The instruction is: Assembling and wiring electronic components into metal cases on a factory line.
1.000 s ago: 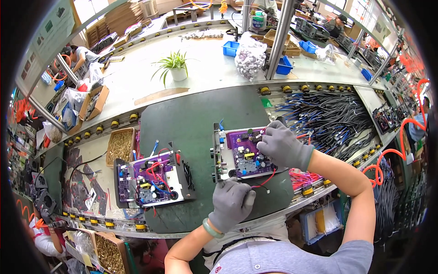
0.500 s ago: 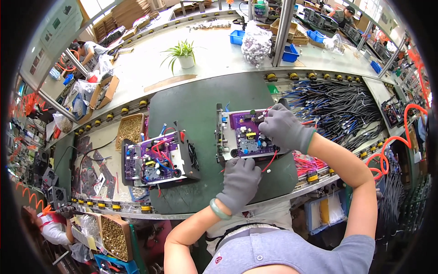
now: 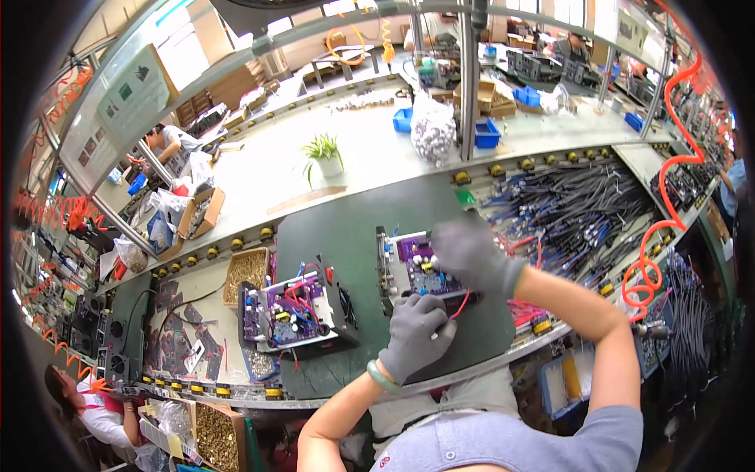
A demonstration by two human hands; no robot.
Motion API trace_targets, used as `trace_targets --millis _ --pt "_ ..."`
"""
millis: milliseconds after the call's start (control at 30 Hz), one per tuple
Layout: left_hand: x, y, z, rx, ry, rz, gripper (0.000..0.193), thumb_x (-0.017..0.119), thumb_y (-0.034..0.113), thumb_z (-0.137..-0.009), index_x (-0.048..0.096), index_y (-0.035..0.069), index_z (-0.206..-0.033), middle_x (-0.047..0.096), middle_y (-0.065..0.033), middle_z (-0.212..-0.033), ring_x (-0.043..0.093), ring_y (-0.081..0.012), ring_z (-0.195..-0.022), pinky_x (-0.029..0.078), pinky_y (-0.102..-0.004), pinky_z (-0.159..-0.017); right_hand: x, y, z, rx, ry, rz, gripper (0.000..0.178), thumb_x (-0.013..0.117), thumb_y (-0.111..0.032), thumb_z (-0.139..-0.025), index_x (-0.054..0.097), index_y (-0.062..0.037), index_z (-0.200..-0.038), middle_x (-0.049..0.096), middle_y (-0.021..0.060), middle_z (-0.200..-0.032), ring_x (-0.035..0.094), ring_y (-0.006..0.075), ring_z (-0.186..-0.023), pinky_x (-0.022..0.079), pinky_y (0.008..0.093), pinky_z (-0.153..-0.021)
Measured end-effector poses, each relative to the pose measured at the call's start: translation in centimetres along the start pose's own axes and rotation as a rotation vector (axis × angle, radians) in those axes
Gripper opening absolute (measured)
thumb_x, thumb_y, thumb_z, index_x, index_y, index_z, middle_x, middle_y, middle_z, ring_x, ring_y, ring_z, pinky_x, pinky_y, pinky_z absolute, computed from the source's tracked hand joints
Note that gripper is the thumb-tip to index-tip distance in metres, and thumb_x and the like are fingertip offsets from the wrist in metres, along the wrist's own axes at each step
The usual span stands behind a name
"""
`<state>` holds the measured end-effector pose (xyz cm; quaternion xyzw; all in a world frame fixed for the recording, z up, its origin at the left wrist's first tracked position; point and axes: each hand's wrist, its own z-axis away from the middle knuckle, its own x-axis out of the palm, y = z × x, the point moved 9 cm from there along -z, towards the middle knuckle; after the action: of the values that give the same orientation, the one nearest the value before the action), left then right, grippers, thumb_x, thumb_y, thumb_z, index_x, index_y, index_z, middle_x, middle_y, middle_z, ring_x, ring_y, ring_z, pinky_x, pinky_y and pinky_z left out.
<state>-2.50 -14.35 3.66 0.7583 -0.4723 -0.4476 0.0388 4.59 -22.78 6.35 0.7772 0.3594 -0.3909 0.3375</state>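
In front of me a purple circuit board [image 3: 415, 250] sits in an open metal housing on the dark green work mat [image 3: 346, 228]. My left hand [image 3: 417, 334], in a grey glove, is closed at the housing's near edge. A red wire [image 3: 464, 304] runs from the housing into its fingers, and a small pale tip shows below the thumb. Over the board's right side hangs my right hand [image 3: 472, 256], also gloved; motion smears its fingers and hides whatever they hold. To the left stands a second housing with a similar board [image 3: 287, 311] and red and blue wires.
Bundles of dark cables [image 3: 578, 200] lie on the right, with red wires nearer me. A box of small brass-coloured parts [image 3: 245, 271] stands left of the mat. Behind are a potted plant [image 3: 324, 157] and a bag of parts [image 3: 432, 130]. A coiled orange hose [image 3: 645, 275] hangs at right.
My view has tilted up, so the bench appears lower. My left hand has closed on the red wire, whose end hung loose before. My right hand is now blurred by motion over the board.
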Motion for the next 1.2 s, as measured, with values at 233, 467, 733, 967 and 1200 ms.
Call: trace_targets --millis 233,467,733,967,1200 --pt "-1.1 0.5 -2.1 0.063 0.078 0.067 0.009 0.072 0.018 -0.083 0.07 0.01 -0.079 0.064 -0.0076 -0.086 0.062 -0.0288 -0.076 0.047 -0.0406 -0.068 -0.6 -3.2 5.2 0.217 -0.327 -0.463 0.011 0.066 -0.024 -0.085 0.067 -0.0151 -0.092 0.068 0.007 -0.087 0.066 0.0268 -0.08 0.047 0.0422 -0.077" --pt "6.0 -5.9 -2.2 -0.722 -0.383 1.004 0.033 0.05 0.033 -0.105 0.066 0.006 -0.095 0.057 0.0019 -0.069 0.058 -0.0073 -0.062 0.043 -0.0243 -0.049 -2.5 0.4 5.8 0.423 0.176 -0.51 0.013 0.065 -0.023 -0.089 0.064 -0.0115 -0.083 0.062 0.0085 -0.071 0.063 0.0296 -0.07 0.043 0.044 -0.072" --pt "9.7 -4.6 0.2 -0.879 -0.401 1.219 0.034 0.049 0.035 -0.105 0.065 0.005 -0.103 0.063 -0.0069 -0.08 0.062 -0.0184 -0.066 0.051 -0.0295 -0.06 -2.3 4.9 3.8 0.494 0.171 -0.15 0.002 0.067 -0.015 -0.08 0.066 -0.0144 -0.078 0.063 0.0063 -0.07 0.063 0.0278 -0.073 0.044 0.0413 -0.074" --pt "4.5 -1.6 0.1 -0.098 -0.145 0.053 0.02 0.07 0.023 -0.083 0.068 0.011 -0.099 0.066 -0.0089 -0.098 0.064 -0.0308 -0.093 0.048 -0.0442 -0.082 4.2 6.6 1.6 0.36 -0.41 -0.076 0.005 0.069 -0.014 -0.073 0.069 -0.0186 -0.074 0.066 0.0029 -0.072 0.066 0.0245 -0.078 0.042 0.0409 -0.084" --pt "4.6 -1.9 0.8 -0.164 -0.089 0.101 0.021 0.071 0.023 -0.082 0.068 0.012 -0.1 0.065 -0.0082 -0.1 0.064 -0.0302 -0.093 0.049 -0.0439 -0.081 4.1 5.4 1.1 0.262 -0.353 -0.069 0.003 0.067 -0.013 -0.072 0.067 -0.016 -0.072 0.064 0.0045 -0.073 0.067 0.0249 -0.079 0.044 0.0405 -0.086"
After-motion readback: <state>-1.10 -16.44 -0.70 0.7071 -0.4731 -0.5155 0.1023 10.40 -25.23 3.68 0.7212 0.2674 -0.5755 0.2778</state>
